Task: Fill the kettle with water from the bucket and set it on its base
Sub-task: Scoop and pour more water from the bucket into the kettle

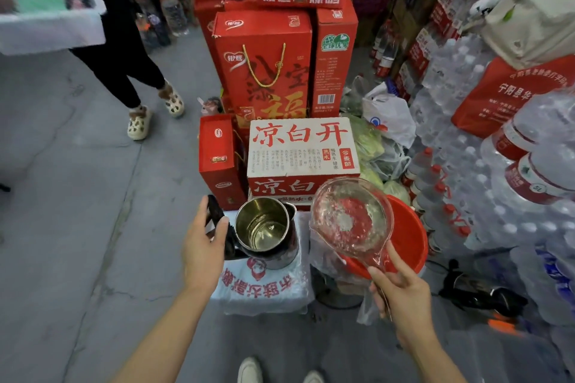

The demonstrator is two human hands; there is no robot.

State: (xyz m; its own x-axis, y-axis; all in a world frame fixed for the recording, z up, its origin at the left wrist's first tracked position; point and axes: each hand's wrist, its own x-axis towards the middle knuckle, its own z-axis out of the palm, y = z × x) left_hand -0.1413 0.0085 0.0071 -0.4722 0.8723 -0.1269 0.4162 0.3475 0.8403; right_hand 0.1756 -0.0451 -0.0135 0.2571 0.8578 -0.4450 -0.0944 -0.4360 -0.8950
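Observation:
A steel kettle (264,227) stands with its lid flipped open on a white printed sack (264,289); a little water lies at its bottom. My left hand (203,242) holds the kettle's black lid and handle (217,214). My right hand (401,292) grips the handle of a clear plastic ladle (351,221) holding water, raised between the kettle and the red bucket (407,233). The bucket sits to the right, partly hidden behind the ladle. I cannot see the kettle's base.
Red gift cartons (264,71) and a white drinks carton (301,149) are stacked just behind the kettle. Packs of bottled water (466,149) crowd the right side. A person's legs (140,96) stand on the grey floor at the left. My shoes (249,370) are below.

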